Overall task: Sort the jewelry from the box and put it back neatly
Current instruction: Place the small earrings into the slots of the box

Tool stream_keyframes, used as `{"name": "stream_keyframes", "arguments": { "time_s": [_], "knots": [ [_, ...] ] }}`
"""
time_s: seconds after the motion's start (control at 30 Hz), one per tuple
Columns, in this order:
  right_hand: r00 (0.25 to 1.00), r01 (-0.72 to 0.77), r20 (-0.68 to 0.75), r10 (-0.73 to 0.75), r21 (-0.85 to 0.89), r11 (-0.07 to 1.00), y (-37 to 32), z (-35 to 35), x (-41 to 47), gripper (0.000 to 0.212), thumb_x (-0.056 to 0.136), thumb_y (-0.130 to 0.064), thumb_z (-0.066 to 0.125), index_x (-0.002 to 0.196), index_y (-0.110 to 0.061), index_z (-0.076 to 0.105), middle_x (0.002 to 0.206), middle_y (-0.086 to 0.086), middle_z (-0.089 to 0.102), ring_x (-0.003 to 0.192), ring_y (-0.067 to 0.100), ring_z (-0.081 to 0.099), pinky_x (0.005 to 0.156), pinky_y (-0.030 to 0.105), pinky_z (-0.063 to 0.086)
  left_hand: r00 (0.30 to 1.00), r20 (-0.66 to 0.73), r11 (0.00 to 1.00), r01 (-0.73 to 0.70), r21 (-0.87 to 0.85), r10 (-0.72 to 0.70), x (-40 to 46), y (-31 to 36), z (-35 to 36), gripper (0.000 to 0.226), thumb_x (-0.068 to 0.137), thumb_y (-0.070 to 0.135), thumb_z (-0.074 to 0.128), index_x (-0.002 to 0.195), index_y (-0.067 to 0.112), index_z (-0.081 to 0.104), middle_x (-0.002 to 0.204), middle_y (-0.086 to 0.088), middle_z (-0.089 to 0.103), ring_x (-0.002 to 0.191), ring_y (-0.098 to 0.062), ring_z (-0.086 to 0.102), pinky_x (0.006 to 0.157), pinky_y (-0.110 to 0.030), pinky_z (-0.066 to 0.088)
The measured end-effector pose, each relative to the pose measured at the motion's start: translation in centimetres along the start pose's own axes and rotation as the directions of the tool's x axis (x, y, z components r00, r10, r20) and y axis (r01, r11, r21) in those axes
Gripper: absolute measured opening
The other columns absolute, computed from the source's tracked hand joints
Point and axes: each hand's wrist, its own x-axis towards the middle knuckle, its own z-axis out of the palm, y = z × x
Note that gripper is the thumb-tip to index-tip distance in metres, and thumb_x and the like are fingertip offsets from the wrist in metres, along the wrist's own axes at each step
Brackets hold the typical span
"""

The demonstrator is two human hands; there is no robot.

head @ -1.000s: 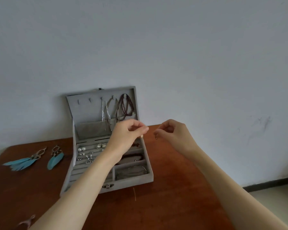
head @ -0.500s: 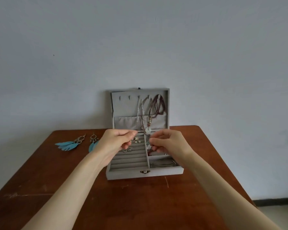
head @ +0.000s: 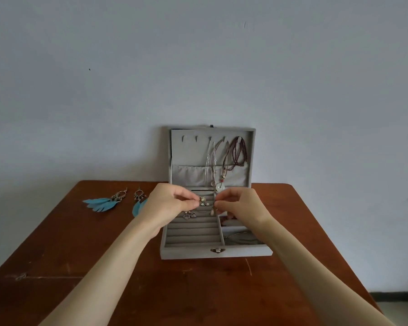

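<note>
Lying on the bench (head: 80, 255) at left, two blue feather earrings (head: 104, 203) wait unsorted. Over the open gray jewelry box (head: 216, 251), the left hand (head: 170, 205) and right hand (head: 240, 203) each pinch something tiny, too small to name; a loosened grip could drop it among the ring rolls (head: 191, 234) or snag the hanging necklaces (head: 219, 165).

Single head-worn wide-angle view: looks forward and slightly down across wooden table (head: 57, 267) toward wall (head: 198, 67), open jewelry box (head: 214, 251) central, mid-near.
</note>
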Motion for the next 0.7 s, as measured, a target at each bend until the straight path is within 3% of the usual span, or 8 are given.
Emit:
{"name": "stream_keyframes", "arguments": {
  "time_s": [0.13, 0.23, 0.37, 0.57, 0.7],
  "knots": [
    [0.980, 0.167, -0.058, -0.190, -0.275, 0.947, 0.4, 0.6, 1.3, 0.010, 0.083, -0.008, 0.064, 0.080, -0.018, 0.063, 0.075, -0.001, 0.066, 0.069, 0.009, 0.058, 0.064, 0.013, 0.046, 0.996, -0.039, 0.996, -0.076, 0.036, 0.077, 0.3, 0.0, 0.2, 0.012, 0.078, 0.015, 0.072, 0.090, 0.019, 0.074, 0.084, 0.008, 0.071, 0.082, -0.002, 0.065, 0.072, -0.010, 0.045],
    [0.973, 0.207, -0.014, -0.231, -0.399, 0.893, 0.8, 1.0, 2.1, 0.008, 0.087, -0.008, 0.059, 0.087, -0.017, 0.060, 0.079, -0.001, 0.064, 0.072, 0.009, 0.059, 0.061, 0.006, 0.043, 0.995, -0.014, 0.993, -0.096, 0.067, 0.097, 0.6, -0.3, 0.5, 0.016, 0.082, 0.013, 0.068, 0.097, 0.016, 0.073, 0.090, 0.004, 0.071, 0.086, -0.003, 0.065, 0.079, -0.013, 0.046],
    [0.971, 0.237, 0.070, -0.228, -0.397, 0.887, 1.4, 0.9, 2.1, 0.013, 0.088, -0.006, 0.054, 0.086, -0.019, 0.055, 0.083, 0.004, 0.066, 0.079, 0.017, 0.065, 0.073, 0.030, 0.052, 0.998, 0.051, 0.993, -0.050, 0.105, 0.045, 1.5, -1.0, 1.0, 0.019, 0.086, 0.011, 0.063, 0.103, 0.013, 0.070, 0.096, -0.003, 0.072, 0.084, -0.010, 0.066, 0.081, -0.021, 0.050],
    [0.963, 0.269, 0.137, -0.233, -0.422, 0.866, 1.2, 0.7, 2.0, 0.017, 0.089, -0.005, 0.050, 0.083, -0.021, 0.051, 0.083, 0.003, 0.065, 0.067, 0.009, 0.069, 0.065, 0.020, 0.050, 1.000, 0.023, 0.986, -0.025, 0.167, 0.021, 2.8, -1.4, 1.8, 0.014, 0.086, 0.014, 0.063, 0.099, 0.016, 0.069, 0.096, -0.005, 0.070, 0.087, -0.013, 0.064, 0.067, -0.012, 0.044],
    [0.963, 0.265, 0.158, -0.219, -0.401, 0.877, 1.0, 0.1, 1.9, 0.021, 0.089, -0.004, 0.049, 0.079, -0.022, 0.049, 0.079, 0.007, 0.067, 0.059, 0.010, 0.068, 0.069, 0.025, 0.053, 0.999, 0.037, 0.980, -0.040, 0.194, 0.034, 3.1, -1.3, 2.1, 0.016, 0.087, 0.015, 0.061, 0.101, 0.016, 0.068, 0.100, -0.004, 0.069, 0.090, -0.012, 0.061, 0.065, -0.009, 0.040]
  ]
}}
